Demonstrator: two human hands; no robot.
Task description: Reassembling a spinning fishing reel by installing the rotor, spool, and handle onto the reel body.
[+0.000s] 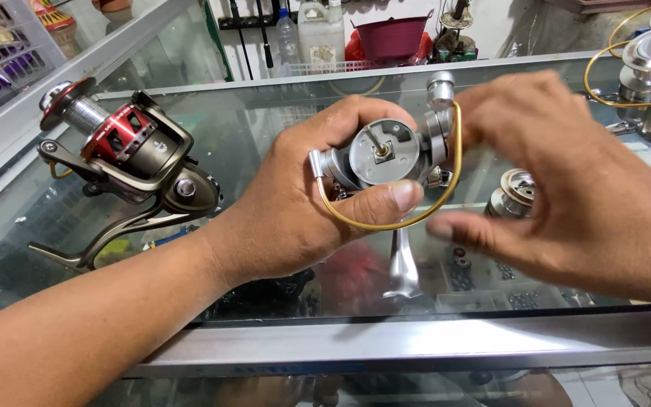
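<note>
Thing: silver spinning reel body [389, 154], spool off, bare rotor face and brass shaft tip turned up toward the viewer.
Bail: gold wire arm curving round its right and lower side.
Handle: silver, hanging straight down.
Place: held above the glass desk, near its front edge, about mid-width.

**Metal, glass and gloss on the counter**

Silver reel [386, 154] in the left hand [303, 203]: satin grey metal body, brass-coloured centre shaft, thin smooth gold wire bail; polished handle below. Right hand [566, 188] is blurred, so finish near it is unclear. Second reel [126, 162]: gunmetal frame with soft sheen, glossy red anodised-looking spool, bright line wound on it. Countertop [265, 120]: clear glass, reflective, dusty in spots, edged in brushed aluminium. Loose spool [512, 194]: shiny chrome-like metal.
</note>
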